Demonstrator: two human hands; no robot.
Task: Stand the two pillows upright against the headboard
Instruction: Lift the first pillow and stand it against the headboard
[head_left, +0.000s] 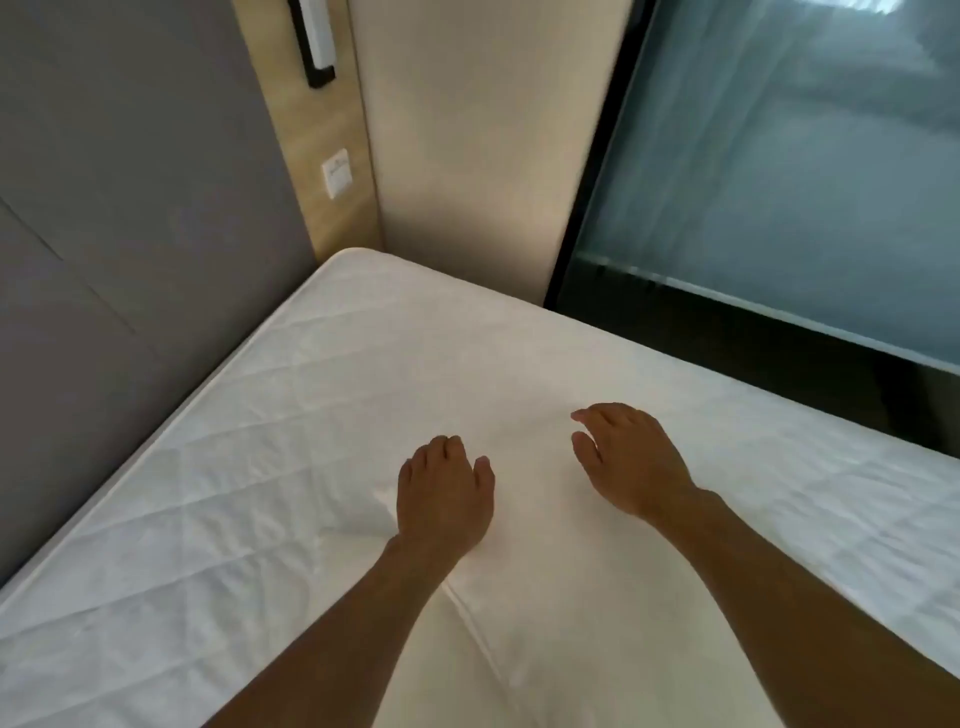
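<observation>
Pillows are my job, and from the head view I can find only one for certain: a white pillow (519, 597) lying flat on the bed (260, 467), running from the bottom edge of the picture up under my hands. Its seam shows as a pale line just below my left wrist. A second pillow I cannot make out; if it is there, it blends into the white quilted cover or lies out of sight.

My left hand (441, 499) rests palm down on the pillow's left upper part, fingers curled slightly, pressing the cloth into a small crease beside it; its grip is loose, closed on nothing. My right hand (628, 457) is spread with fingers wide, low over the pillow's far end or just touching it; which, I cannot tell. It holds nothing either.

The grey padded headboard (130, 260) stands along the left side of the bed, well apart from the pillow, with bare mattress between.

By my reckoning the task is barely begun: nothing leans on the headboard, and this pillow must be gripped, carried left and stood on edge, then the other one found.

No containers appear anywhere in this view.
</observation>
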